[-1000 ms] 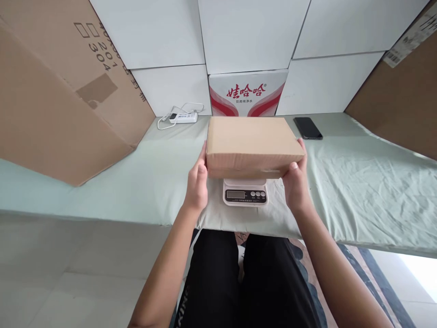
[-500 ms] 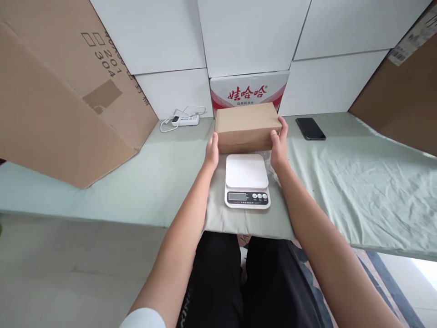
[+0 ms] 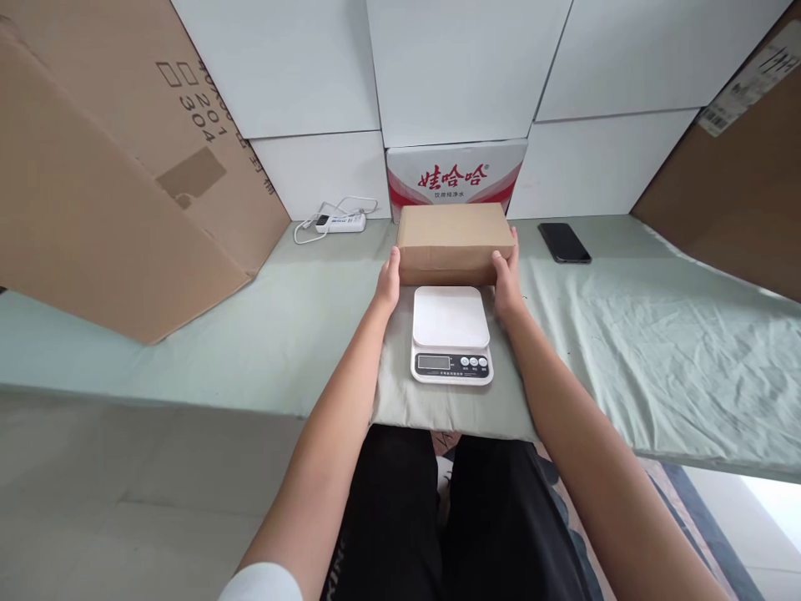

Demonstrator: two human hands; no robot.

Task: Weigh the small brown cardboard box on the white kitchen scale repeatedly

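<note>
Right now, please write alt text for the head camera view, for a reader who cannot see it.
Two bare hands, left hand and right hand, hold a closed cardboard box by its ends, just behind a white kitchen scale on a pale green cloth. A black phone lies to the right.

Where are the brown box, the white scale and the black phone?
brown box (image 3: 455, 229), head view, middle of its top face
white scale (image 3: 450, 317), head view, middle of its weighing plate
black phone (image 3: 564, 242), head view, middle of its screen
</note>
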